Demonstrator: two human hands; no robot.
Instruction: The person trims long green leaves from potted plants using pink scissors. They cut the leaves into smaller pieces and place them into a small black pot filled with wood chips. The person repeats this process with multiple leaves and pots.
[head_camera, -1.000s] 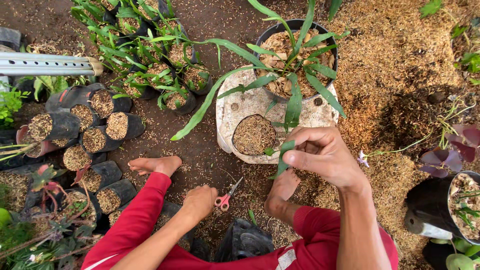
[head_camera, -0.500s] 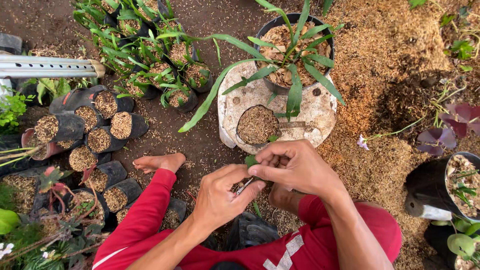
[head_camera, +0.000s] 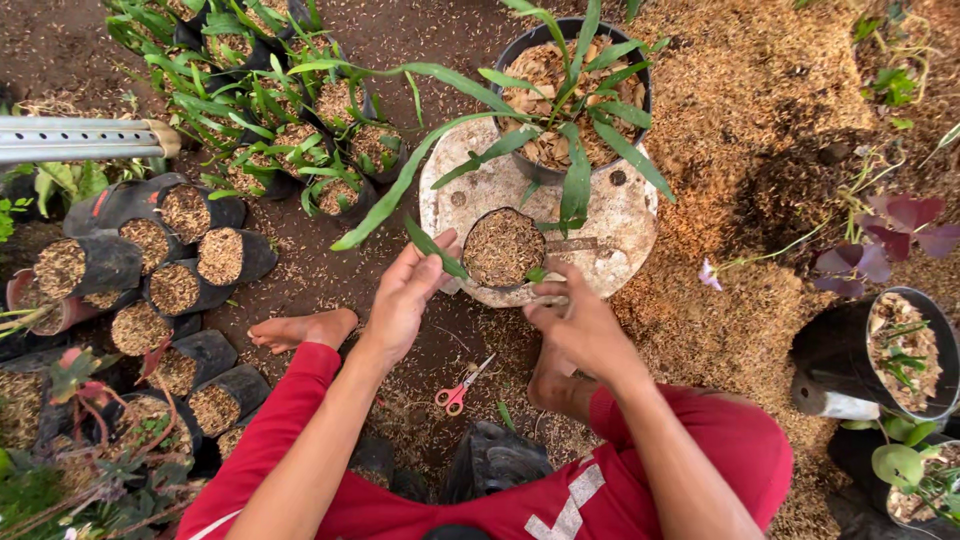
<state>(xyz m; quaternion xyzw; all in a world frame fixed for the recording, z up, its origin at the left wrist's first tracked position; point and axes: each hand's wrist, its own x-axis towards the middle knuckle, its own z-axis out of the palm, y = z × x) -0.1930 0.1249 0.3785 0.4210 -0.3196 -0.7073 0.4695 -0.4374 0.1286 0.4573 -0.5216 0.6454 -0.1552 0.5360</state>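
Observation:
My left hand (head_camera: 400, 300) holds a long green leaf cutting (head_camera: 436, 250) between thumb and fingers, just left of a small black grow bag (head_camera: 503, 245) filled with brown husk. The bag stands on a round pale slab (head_camera: 625, 215). My right hand (head_camera: 578, 325) pinches the bag's near rim, beside a small green shoot (head_camera: 536, 274). Scissors (head_camera: 457, 388) with red handles lie on the soil between my arms, touched by neither hand.
A large black pot (head_camera: 520, 50) with a long-leaved plant stands on the slab behind the bag. Several husk-filled bags (head_camera: 180, 285) lie at the left, planted ones (head_camera: 300, 130) behind them. A husk heap (head_camera: 760, 90) and black pots (head_camera: 850, 350) are at the right. My bare foot (head_camera: 300, 328) rests nearby.
My left hand rose from beside the scissors on the ground, met the right hand, and now holds the leaf. Both hands moved up to the small bag and drew apart.

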